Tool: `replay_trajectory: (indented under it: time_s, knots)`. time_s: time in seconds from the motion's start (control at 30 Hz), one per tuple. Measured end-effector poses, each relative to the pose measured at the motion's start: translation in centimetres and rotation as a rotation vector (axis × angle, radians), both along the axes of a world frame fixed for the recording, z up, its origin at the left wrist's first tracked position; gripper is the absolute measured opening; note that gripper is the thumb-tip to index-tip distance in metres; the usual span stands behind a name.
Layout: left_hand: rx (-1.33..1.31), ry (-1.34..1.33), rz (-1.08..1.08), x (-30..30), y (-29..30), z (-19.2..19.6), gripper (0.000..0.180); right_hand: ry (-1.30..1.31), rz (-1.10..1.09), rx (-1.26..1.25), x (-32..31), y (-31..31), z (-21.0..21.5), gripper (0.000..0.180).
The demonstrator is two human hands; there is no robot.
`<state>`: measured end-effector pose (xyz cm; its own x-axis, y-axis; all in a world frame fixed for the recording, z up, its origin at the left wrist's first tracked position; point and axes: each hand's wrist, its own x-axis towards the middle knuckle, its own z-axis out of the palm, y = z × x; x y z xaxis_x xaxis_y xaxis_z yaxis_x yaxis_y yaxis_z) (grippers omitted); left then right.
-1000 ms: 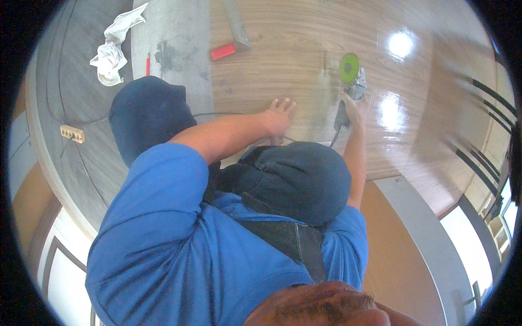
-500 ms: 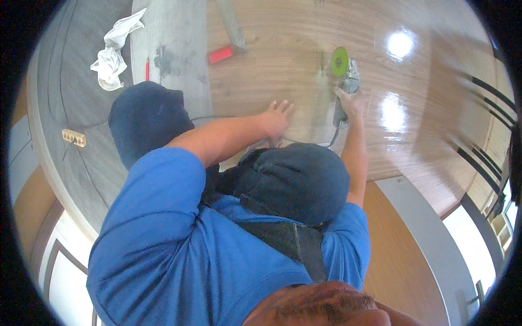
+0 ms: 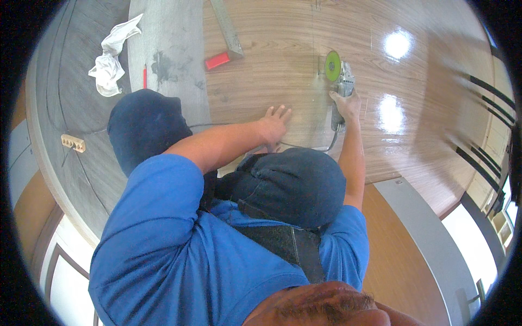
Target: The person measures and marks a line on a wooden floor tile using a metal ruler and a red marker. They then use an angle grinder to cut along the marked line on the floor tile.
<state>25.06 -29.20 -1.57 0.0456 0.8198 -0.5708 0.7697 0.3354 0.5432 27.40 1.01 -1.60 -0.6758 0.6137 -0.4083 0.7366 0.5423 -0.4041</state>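
Note:
My right hand (image 3: 348, 105) grips a grey angle grinder (image 3: 346, 86) by its body. At the grinder's far end is a green disc (image 3: 333, 66), close over the wood-grain panel (image 3: 261, 70); whether it touches cannot be told. Thin marked lines show on the panel beside the disc. My left hand (image 3: 275, 126) rests flat on the panel, its fingers spread and holding nothing. A dark cord (image 3: 334, 140) runs from the grinder's near end towards my knee. Beyond my left hand lies a square with a red handle (image 3: 217, 61) and a metal blade (image 3: 226, 28).
On the left are a crumpled white cloth (image 3: 109, 65), a red pencil (image 3: 145, 78) and a multi-socket power strip (image 3: 73, 143) with cables. A dusty grey board (image 3: 168, 32) borders the panel. Black metal legs (image 3: 492, 95) stand at the right; a grey-edged wooden door (image 3: 402, 239) is near right.
The grinder in my right hand has shifted slightly left over the panel. My left hand stays flat in about the same place. The whole view has moved a little.

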Motion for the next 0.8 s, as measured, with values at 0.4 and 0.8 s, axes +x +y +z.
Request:
replay_trajectory:
  time_s: [0.4, 0.8]
  knots:
    - [-0.032, -0.043, -0.001, -0.3, 0.3, 0.3, 0.068, -0.002, -0.016, -0.015, -0.7, -0.9, 1.6, 0.072]
    - [-0.02, -0.016, -0.033, -0.4, 0.4, 0.5, 0.058, 0.006, 0.008, 0.017, -0.5, -0.8, 1.5, 0.071]
